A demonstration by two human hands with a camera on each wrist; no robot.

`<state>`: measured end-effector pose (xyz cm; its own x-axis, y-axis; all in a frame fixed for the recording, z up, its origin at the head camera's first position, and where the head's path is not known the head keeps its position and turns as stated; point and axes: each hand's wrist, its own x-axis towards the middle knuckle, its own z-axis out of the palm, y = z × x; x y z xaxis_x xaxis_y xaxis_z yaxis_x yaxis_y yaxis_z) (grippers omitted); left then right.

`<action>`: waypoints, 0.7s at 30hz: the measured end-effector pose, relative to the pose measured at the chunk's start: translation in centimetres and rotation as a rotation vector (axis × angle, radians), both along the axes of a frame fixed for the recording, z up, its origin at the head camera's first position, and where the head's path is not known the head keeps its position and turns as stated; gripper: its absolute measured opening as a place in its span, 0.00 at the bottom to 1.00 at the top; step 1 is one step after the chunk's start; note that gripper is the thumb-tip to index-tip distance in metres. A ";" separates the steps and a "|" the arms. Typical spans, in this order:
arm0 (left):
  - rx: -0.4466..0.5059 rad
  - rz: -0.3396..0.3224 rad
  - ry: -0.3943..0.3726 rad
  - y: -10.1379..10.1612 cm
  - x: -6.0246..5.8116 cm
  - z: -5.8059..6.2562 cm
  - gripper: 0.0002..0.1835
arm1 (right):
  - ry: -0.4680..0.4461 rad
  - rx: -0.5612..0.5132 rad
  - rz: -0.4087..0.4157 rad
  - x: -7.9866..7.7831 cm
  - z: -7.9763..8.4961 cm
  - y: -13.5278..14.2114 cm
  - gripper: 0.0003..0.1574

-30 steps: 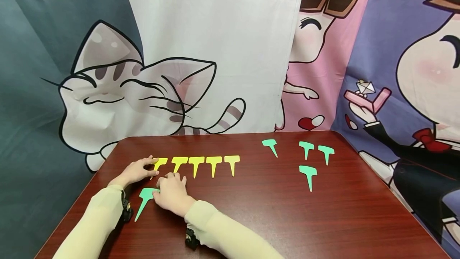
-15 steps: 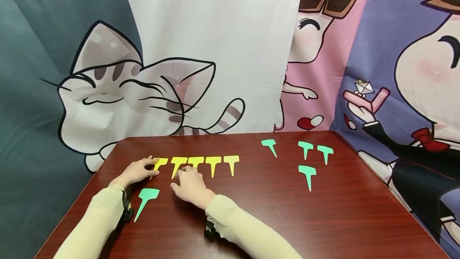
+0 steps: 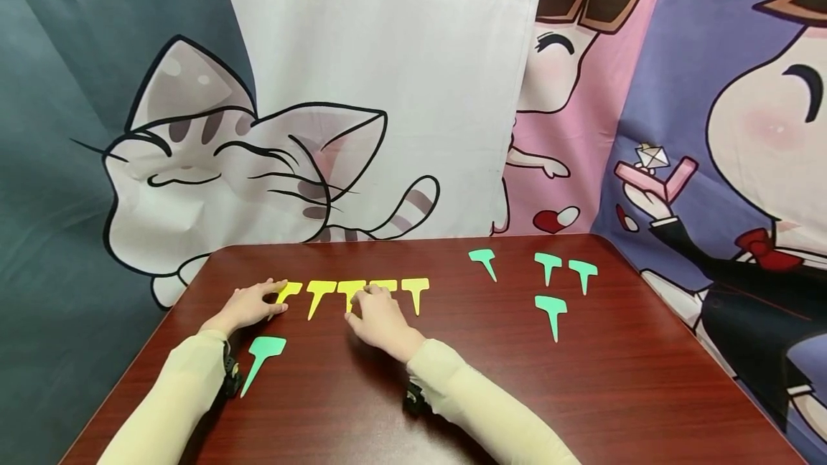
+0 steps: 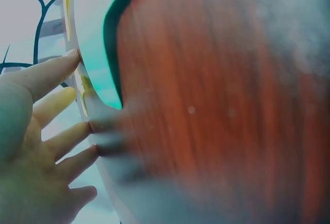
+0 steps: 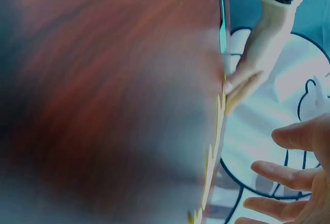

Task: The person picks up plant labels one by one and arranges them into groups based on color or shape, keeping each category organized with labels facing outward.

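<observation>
My left hand [image 3: 248, 309] rests over the leftmost yellow T-shaped plant label [image 3: 293, 288], fingers extended and partly covering it. The left wrist view shows that hand's fingers spread, fingertips at the table. Farther right, my right hand [image 3: 382, 320] hovers with fingers spread at the yellow row, holding nothing visible. It partly hides a middle yellow label [image 3: 349, 287] and the yellow label [image 3: 386, 284] beside it. Other yellow labels [image 3: 321, 293] lie flat in the same row, stems toward me. A green T-shaped plant label [image 3: 265, 350] lies below my left hand.
Several green labels lie at the table's right back: one [image 3: 482, 257] apart, two side by side [image 3: 548, 262], and one nearer [image 3: 551, 308]. The dark red-brown table [image 3: 452, 386] meets a printed cartoon cloth [image 3: 400, 56] behind its far edge.
My right hand has left the green label near the left and moved rightward along the yellow row. My left hand has stayed in place at the leftmost yellow label.
</observation>
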<state>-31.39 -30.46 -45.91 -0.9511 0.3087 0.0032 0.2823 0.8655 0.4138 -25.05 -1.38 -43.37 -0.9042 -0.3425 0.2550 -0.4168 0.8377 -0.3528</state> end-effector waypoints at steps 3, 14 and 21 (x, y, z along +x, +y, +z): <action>0.012 0.006 -0.015 -0.2 0.1 0.1 0.37 | 0.008 -0.007 -0.011 -0.2 0.2 1.3 0.17; 0.026 0.008 -0.038 -1.0 1.0 0.5 0.40 | 0.028 -0.050 -0.032 -0.9 0.8 5.7 0.18; 0.010 -0.009 -0.019 -1.8 1.9 0.4 0.40 | 0.018 -0.084 -0.062 -1.4 0.6 8.1 0.19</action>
<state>-29.54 -32.23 -45.49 -0.9483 0.3171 -0.0120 0.2818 0.8588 0.4279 -26.47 6.77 -42.73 -0.9183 -0.2623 0.2966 -0.3715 0.8299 -0.4162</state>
